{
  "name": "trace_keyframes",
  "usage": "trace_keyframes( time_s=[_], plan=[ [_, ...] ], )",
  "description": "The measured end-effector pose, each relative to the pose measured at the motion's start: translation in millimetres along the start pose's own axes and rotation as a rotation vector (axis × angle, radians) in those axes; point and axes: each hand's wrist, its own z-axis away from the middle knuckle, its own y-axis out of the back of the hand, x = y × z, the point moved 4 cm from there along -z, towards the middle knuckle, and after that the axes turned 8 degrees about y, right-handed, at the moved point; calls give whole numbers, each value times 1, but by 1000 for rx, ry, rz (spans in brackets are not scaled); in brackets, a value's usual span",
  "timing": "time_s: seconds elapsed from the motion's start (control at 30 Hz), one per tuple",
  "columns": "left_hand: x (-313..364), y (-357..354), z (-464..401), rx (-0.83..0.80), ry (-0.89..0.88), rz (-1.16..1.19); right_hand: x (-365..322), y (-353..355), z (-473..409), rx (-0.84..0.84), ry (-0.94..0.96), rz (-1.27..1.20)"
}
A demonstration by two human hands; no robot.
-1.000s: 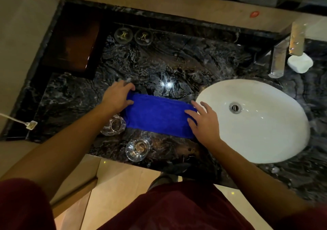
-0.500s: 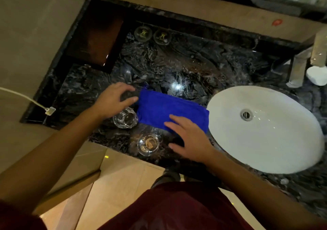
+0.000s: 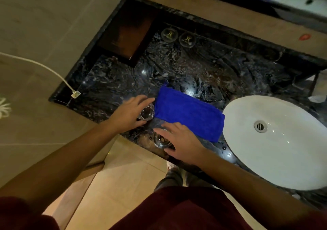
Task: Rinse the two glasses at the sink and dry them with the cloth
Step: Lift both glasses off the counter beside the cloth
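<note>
1. While both glasses stand on the dark marble counter [image 3: 221,74], each hand is reaching for one: the left hand [image 3: 130,114] curves over the farther glass [image 3: 146,114], thumb on the near side and fingers over the far side, and the right hand [image 3: 182,141] is spread above the nearer glass [image 3: 160,140] by the counter's front edge.
2. The left hand looks to be gripping its glass, though the light is dim and I can't be sure the fingers are pressing on it. The right hand's fingers are straight and hold nothing yet.
3. To do this well, I'd take each glass round its wall, low down, not by the rim. Wet glass slips.
4. The nearer glass sits close to the edge, so I'd lift it straight up rather than drag it.
5. The blue cloth [image 3: 189,114] lies folded between the glasses and the white sink [image 3: 283,159], its left end touching the farther glass. Carry the glasses over it, not through it, so it stays dry.
6. I'd set them down in the basin one at a time, so they don't knock together.
</note>
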Motion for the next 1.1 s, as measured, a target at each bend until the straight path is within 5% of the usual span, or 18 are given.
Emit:
trace_keyframes(
  time_s=[0.37, 0.67, 1.1],
  plan=[
    [9, 17, -1, 49, 139, 129, 0, 7, 5, 1, -78, -43],
    [49, 90, 1, 240, 220, 327, 39, 114, 88, 353, -301, -213],
    [90, 177, -48, 408, 59, 452, 76, 244, 115, 773, -403, -156]
  ],
)
